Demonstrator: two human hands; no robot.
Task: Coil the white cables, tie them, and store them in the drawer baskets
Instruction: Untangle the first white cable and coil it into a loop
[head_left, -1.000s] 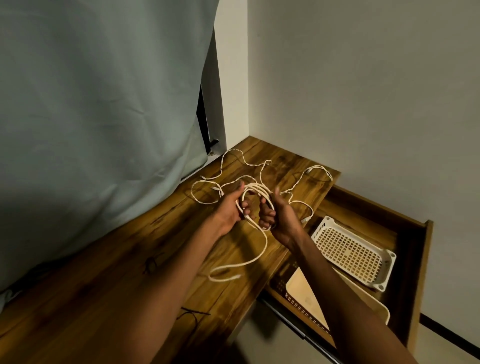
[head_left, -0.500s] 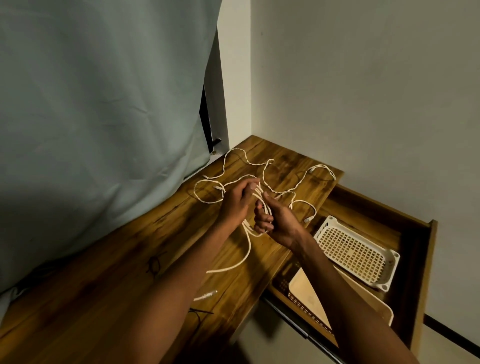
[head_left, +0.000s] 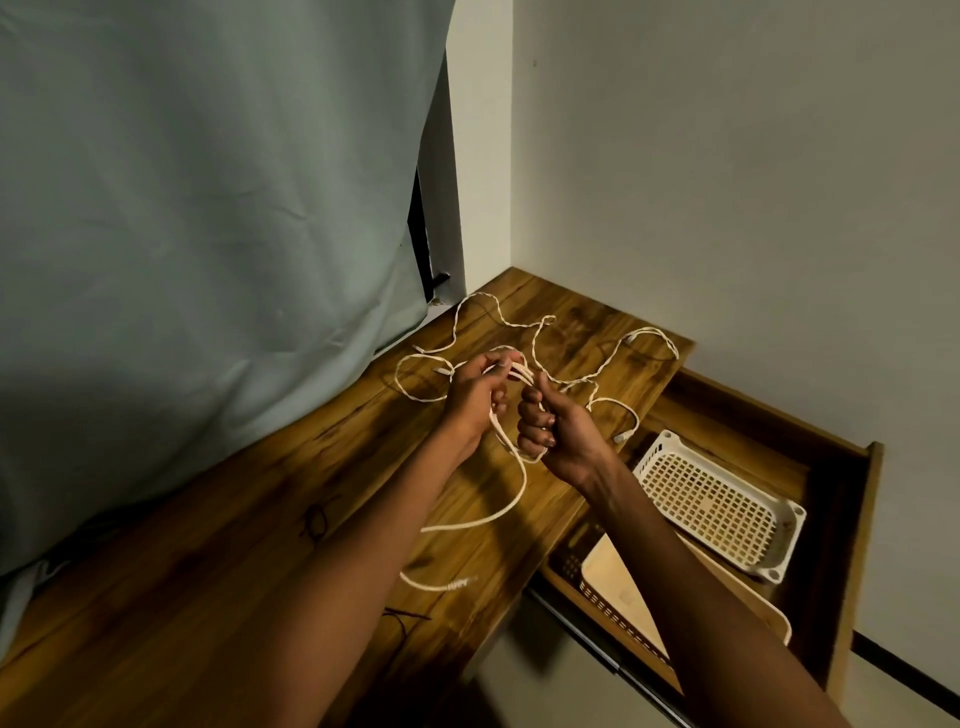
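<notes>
Both hands hold a partly wound white cable (head_left: 511, 452) above the wooden desk. My left hand (head_left: 475, 397) pinches several strands of its loops at the top. Close on its right, my right hand (head_left: 550, 428) is closed around the same bundle. A loose tail (head_left: 483, 519) hangs from the hands and curls down to a plug end near the desk's front edge. More white cables (head_left: 597, 364) lie tangled on the desk behind the hands. A white mesh basket (head_left: 779, 551) and a beige basket (head_left: 613, 597) sit in the open drawer at the right.
The wooden desk (head_left: 260, 545) fits into the room's corner, with a grey-green curtain (head_left: 208, 234) along its left and a pale wall behind. The open drawer (head_left: 857, 545) sticks out beside the desk's right end. Thin dark ties (head_left: 402, 618) lie near the front edge.
The hands have come closer together and slightly farther up the desk. The loose tail has been pulled in and its plug end has shifted along the desk's front.
</notes>
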